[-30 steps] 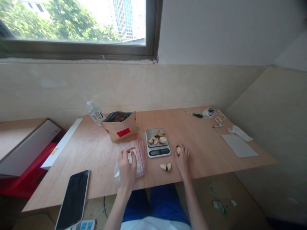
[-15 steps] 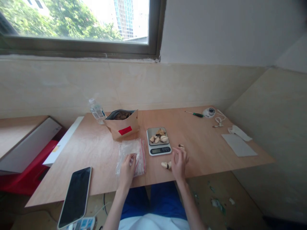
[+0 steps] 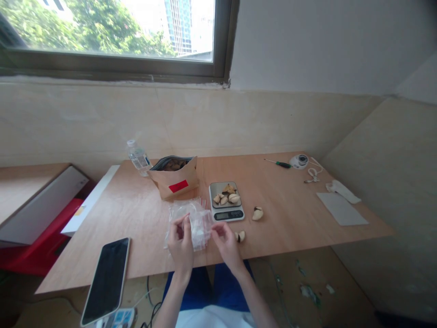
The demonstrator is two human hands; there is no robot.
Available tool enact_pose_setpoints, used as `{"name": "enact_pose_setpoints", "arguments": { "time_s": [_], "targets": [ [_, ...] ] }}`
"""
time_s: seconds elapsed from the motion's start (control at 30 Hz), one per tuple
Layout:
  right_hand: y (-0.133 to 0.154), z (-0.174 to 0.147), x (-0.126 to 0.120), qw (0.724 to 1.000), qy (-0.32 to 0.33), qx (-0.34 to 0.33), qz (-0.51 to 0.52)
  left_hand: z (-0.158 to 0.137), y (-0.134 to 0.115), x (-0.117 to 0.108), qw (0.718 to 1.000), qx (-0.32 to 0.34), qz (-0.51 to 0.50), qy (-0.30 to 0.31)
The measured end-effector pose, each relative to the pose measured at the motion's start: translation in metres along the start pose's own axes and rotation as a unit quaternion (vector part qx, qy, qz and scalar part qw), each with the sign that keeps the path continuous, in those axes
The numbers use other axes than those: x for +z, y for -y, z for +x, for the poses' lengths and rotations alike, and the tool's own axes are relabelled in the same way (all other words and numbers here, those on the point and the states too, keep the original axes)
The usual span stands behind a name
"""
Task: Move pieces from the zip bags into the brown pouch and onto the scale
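Above a pile of clear red-edged zip bags, my left hand pinches one clear plastic zip bag. The fingertips of my right hand are closed on that bag's right edge, so it is stretched between both hands. Just behind stands a small kitchen scale carrying several dried, cream-coloured pieces that look like nuts or pods. To the right on the table lie two similar items, a pale piece with a dark slit and another pale piece close to my right hand.
An open brown paper pouch with dark contents stands behind the bags, beside a water bottle. At back right lie a screwdriver, a white dome camera and a white sheet. A dark-screened tablet is at front left.
My right hand has moved left from the loose pieces to the zip bag and grips its edge. My left hand has lifted that bag slightly. The two loose pieces are now uncovered.
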State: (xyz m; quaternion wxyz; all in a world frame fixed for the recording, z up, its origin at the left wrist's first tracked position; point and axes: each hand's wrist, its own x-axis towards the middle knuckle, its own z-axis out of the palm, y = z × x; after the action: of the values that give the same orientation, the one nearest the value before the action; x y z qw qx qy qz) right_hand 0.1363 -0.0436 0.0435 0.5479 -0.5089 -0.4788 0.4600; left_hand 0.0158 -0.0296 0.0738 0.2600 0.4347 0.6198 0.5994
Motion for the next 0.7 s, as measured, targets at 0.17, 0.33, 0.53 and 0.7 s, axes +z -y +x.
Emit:
{"name": "enact_pose_setpoints", "arguments": {
  "time_s": [0.17, 0.33, 0.53, 0.7],
  "targets": [
    [0.012, 0.031, -0.047, 0.997, -0.052, -0.01, 0.058, 0.027, -0.004, 0.001, 0.999, 0.031, 0.015, 0.026],
    [0.004, 0.079, -0.091, 0.974, -0.114, -0.086, -0.174, 0.043, -0.01, 0.013, 0.987, 0.142, 0.07, -0.002],
    [-0.026, 0.107, -0.099, 0.908, -0.068, -0.15, -0.385, 0.052, -0.011, 0.032, 0.993, 0.11, 0.034, 0.029],
    [-0.035, 0.109, -0.092, 0.887, -0.059, -0.159, -0.43, 0.047, -0.011, 0.039, 0.999, 0.04, 0.003, 0.031]
  ]
}}
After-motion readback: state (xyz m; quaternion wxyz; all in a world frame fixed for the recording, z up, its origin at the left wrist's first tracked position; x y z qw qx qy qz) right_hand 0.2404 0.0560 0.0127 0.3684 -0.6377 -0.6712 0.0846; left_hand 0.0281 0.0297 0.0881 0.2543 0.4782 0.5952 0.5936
